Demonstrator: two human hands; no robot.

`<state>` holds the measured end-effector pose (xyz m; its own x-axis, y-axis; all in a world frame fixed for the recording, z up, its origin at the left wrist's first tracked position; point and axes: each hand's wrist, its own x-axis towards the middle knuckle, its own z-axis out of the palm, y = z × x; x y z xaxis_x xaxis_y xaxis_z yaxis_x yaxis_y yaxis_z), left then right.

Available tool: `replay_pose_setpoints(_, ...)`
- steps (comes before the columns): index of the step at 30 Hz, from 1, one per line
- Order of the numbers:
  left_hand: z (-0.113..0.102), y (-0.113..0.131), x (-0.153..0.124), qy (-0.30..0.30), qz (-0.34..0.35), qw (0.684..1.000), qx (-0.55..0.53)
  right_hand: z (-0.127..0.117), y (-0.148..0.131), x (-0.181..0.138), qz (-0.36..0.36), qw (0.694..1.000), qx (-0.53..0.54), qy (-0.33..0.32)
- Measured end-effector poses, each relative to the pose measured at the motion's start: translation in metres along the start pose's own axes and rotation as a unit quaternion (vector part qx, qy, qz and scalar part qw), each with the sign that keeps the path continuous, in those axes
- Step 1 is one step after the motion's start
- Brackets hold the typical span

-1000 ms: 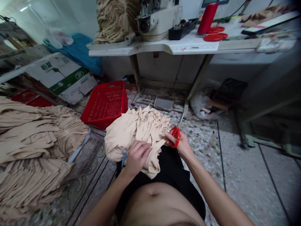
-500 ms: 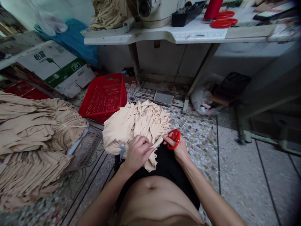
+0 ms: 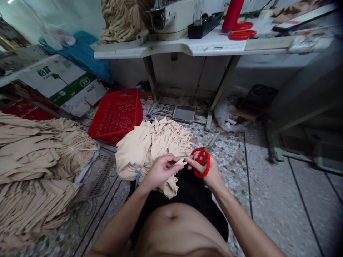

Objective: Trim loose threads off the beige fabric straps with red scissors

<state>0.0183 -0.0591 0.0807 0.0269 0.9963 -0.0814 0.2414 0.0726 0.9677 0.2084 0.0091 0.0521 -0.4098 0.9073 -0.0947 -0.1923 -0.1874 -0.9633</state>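
Observation:
A bundle of beige fabric pieces (image 3: pixel 144 146), tied with a blue strip (image 3: pixel 138 175), lies across my lap. My left hand (image 3: pixel 163 170) is closed, pinching the edge of one beige piece between thumb and fingers. Red-handled scissors (image 3: pixel 202 162) hang on my right hand (image 3: pixel 210 171), their blades pointing away to the upper right and slightly parted. The thumb and finger of that hand also reach the pinched end of the fabric, close to the left fingertips. Whether they grip it firmly is hard to make out.
A red plastic basket (image 3: pixel 118 114) stands on the floor ahead. Left of me, stacked beige fabric (image 3: pixel 40 153) fills a grey crate (image 3: pixel 98 175). In front is a white sewing table (image 3: pixel 171 50) with a sewing machine (image 3: pixel 171 19), a red thread cone (image 3: pixel 232 16) and more red scissors (image 3: pixel 242 34).
My left hand has turned and lifted the fabric edge closer to my right fingers. The scissors have rotated in my right hand and their blades look more parted. The view has tilted slightly.

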Motion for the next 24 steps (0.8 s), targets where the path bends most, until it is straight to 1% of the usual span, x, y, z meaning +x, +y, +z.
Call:
replay_pose_setpoints(3,-0.009,-0.003,0.0,0.028,0.02,0.999,-0.026,0.003,0.004,-0.002,-0.005,1.0,0.003,0.006)
replay_pose_setpoints(5,-0.013,-0.003,0.0,0.035,0.027,0.999,-0.029,0.006,0.003,-0.003,-0.015,1.0,-0.001,0.016)
replay_pose_setpoints(8,-0.016,0.0,0.001,0.048,-0.02,0.997,-0.064,0.008,-0.003,-0.005,-0.025,0.999,-0.007,0.036)
replay_pose_setpoints(10,-0.02,0.002,0.002,0.051,-0.064,0.992,-0.095,0.004,-0.005,-0.007,-0.022,0.999,-0.031,0.023)
replay_pose_setpoints(12,-0.025,0.005,0.001,0.039,-0.093,0.988,-0.114,-0.004,-0.004,-0.014,-0.001,0.996,-0.081,-0.02)
replay_pose_setpoints(15,-0.035,0.006,-0.002,0.01,-0.123,0.983,-0.139,-0.019,0.002,-0.028,0.026,0.982,-0.151,-0.11)
replay_pose_setpoints(17,-0.038,0.004,-0.006,-0.004,-0.137,0.978,-0.156,-0.029,0.006,-0.038,0.01,0.967,-0.187,-0.175)
replay_pose_setpoints(19,-0.036,0.001,-0.009,-0.012,-0.138,0.977,-0.164,-0.037,0.008,-0.045,0.002,0.947,-0.22,-0.233)
replay_pose_setpoints(21,-0.031,-0.001,-0.011,-0.012,-0.137,0.976,-0.167,-0.041,0.006,-0.049,0.014,0.932,-0.242,-0.269)
replay_pose_setpoints(24,-0.022,-0.003,-0.014,-0.019,-0.139,0.975,-0.172,-0.04,0.002,-0.051,0.03,0.923,-0.257,-0.286)
